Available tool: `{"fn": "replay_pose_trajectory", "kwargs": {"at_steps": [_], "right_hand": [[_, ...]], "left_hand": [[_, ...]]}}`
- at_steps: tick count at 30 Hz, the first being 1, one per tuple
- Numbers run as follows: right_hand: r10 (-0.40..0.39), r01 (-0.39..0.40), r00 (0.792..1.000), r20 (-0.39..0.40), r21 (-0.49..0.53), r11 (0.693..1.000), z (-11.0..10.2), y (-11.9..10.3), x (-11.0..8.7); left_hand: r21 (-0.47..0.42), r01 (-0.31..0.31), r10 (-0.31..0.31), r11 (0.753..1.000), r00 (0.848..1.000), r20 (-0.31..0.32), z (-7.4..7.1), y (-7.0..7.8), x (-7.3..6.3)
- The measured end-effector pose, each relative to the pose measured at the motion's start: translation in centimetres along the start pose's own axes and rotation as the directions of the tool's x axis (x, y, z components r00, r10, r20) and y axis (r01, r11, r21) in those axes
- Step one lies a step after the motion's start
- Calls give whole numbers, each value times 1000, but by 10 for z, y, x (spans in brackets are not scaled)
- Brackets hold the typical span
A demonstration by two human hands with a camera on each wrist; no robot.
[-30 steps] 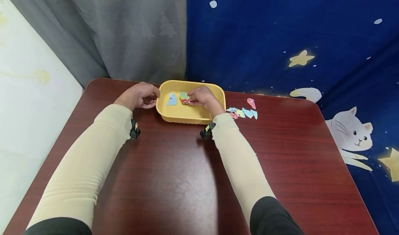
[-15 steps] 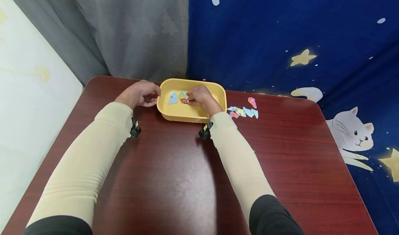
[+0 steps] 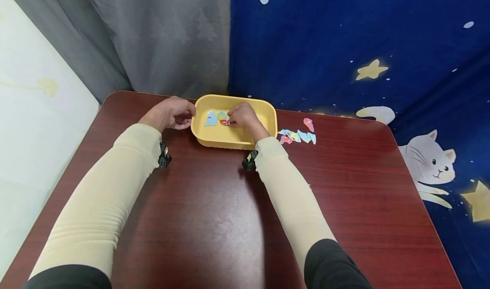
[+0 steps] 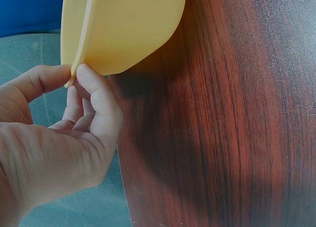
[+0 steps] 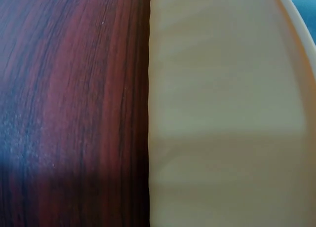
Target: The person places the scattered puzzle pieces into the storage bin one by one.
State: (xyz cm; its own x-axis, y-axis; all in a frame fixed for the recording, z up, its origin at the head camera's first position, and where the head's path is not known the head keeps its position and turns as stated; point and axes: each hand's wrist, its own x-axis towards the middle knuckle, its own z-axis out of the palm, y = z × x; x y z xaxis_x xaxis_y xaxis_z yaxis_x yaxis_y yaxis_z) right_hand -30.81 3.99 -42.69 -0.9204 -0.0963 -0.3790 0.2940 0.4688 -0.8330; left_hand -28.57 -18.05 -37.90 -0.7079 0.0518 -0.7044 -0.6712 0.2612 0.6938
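In the head view, my left hand (image 3: 173,112) is at the left end of a yellow plastic tray (image 3: 226,144). The left wrist view shows its thumb and index finger pinching the rim (image 4: 81,44). My right hand (image 3: 243,115) reaches into the tray, its fingertips pinching the edge of a flat multicoloured piece (image 3: 223,117) in green, yellow and red, like a puzzle piece. Left of that lies a flat light-blue piece (image 3: 210,118) on the tray floor. Only the tray's long side wall (image 5: 222,89) and the table fill the right wrist view; the hand is hidden there.
Right of the tray, several flat colourful pieces (image 3: 294,135) lie in a row on the dark red wooden table (image 3: 214,221). A pink-red piece (image 3: 308,124) sits behind them. Grey and blue curtains (image 3: 306,42) hang along the table's back edge.
The multicoloured piece has shifted slightly left, closer to the light-blue piece, along with my right hand. My left hand stays on the rim. The head view has tilted a little.
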Motion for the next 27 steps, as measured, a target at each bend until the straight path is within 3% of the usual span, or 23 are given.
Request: {"fn": "replay_pose_trajectory", "kwargs": {"at_steps": [4, 11, 27], "right_hand": [[6, -7, 999, -34, -47, 999, 0, 0, -1], [30, -33, 998, -60, -38, 999, -2, -4, -4], [10, -12, 1000, -25, -68, 998, -10, -6, -10]], "left_hand": [[7, 4, -4, 1000, 1000, 1, 0, -1, -1], [14, 0, 0, 1000, 1000, -8, -1, -2, -1], [15, 2, -2, 1000, 1000, 5, -1, -1, -1]]}}
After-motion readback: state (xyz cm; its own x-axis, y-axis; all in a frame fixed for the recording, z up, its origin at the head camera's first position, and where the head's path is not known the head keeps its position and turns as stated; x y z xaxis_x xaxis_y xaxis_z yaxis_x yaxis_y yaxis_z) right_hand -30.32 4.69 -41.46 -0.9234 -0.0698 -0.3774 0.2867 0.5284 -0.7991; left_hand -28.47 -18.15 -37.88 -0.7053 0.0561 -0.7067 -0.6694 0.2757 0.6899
